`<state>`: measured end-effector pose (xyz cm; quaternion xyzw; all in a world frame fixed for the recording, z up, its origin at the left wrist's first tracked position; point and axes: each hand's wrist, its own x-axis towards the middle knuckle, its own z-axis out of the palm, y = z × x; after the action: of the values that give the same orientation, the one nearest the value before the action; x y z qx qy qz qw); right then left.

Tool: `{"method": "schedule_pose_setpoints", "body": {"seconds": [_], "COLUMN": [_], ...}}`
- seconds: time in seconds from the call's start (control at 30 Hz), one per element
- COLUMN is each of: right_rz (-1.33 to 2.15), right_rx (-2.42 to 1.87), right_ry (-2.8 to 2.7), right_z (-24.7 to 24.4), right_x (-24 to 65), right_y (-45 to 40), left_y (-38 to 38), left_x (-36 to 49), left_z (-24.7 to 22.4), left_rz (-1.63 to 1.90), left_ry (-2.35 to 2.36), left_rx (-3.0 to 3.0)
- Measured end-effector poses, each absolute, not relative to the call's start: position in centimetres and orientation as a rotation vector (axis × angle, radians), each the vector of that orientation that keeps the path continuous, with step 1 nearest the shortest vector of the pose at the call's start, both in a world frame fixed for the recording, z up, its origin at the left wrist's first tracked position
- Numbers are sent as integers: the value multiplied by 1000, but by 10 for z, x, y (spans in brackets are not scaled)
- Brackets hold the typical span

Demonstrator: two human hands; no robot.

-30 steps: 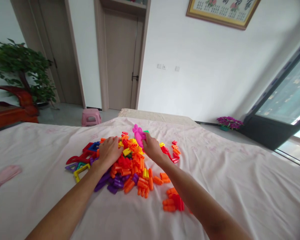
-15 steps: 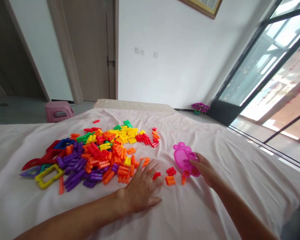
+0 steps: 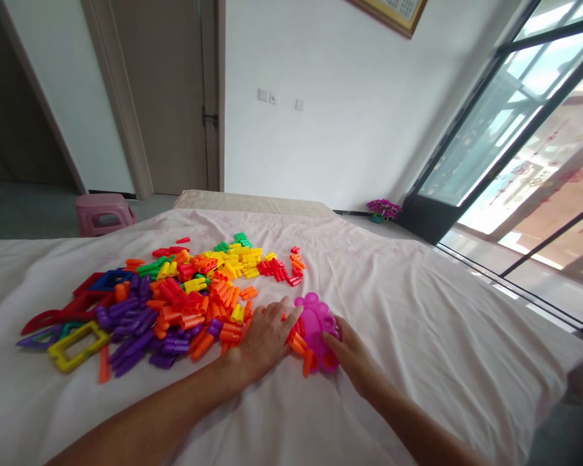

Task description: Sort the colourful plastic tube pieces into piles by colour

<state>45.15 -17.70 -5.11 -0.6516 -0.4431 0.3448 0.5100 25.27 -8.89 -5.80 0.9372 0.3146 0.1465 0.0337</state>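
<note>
A pink paw-shaped piece [image 3: 315,327] is gripped by the right hand [image 3: 354,359], its edge pinched between thumb and fingers at about four o'clock. The left hand [image 3: 267,336] is held at nine o'clock to that piece, palm down, its fingers extended and not closed; whether anything is covered by the palm cannot be told. Between the two hands, a few small orange pieces [image 3: 298,346] are seen against the near-left edge of the pink piece, at about eight o'clock. From nine to ten o'clock, a mixed pile [image 3: 184,298] of red, orange and yellow pieces is spread, with purple pieces [image 3: 136,327] massed on its far left side. Beyond these, at nine o'clock, a yellow frame [image 3: 80,349] is laid flat. At eleven o'clock, a cluster of red pieces [image 3: 274,268] is set apart from the hands. All are supported by a pale, creased cloth [image 3: 432,323]. Farther out, a pink stool [image 3: 104,213] is placed at ten o'clock and purple flowers [image 3: 383,208] at one o'clock.
</note>
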Motion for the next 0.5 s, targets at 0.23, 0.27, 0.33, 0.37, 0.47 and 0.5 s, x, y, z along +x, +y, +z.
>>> {"method": "schedule_pose_setpoints", "body": {"seconds": [0.23,0.27,0.33,0.37,0.47,0.5], "right_rz": [1193,1220,1253,1255,1211,1179], "right_rx": [-1332,-1318,-1301,-1290,-1203,-1174], "right_ry": [-879,-877,-901,-930,-1116,-1203], "right_z": [-54,-53,-48,-44,-28,-22], "right_x": [380,371,356,349,330,323], "right_y": [-114,-105,-87,-78,-52,-43], "left_y": [-59,-53,-41,-36,-19,-14], "left_x": [233,231,223,217,196,187], "left_z": [-38,-34,-23,-18,0,6], "left_rz": [305,295,305,307,288,292], "left_ry": [1286,1312,1353,1382,1492,1532], "left_rx": [2826,2800,2762,2747,2717,2710]}}
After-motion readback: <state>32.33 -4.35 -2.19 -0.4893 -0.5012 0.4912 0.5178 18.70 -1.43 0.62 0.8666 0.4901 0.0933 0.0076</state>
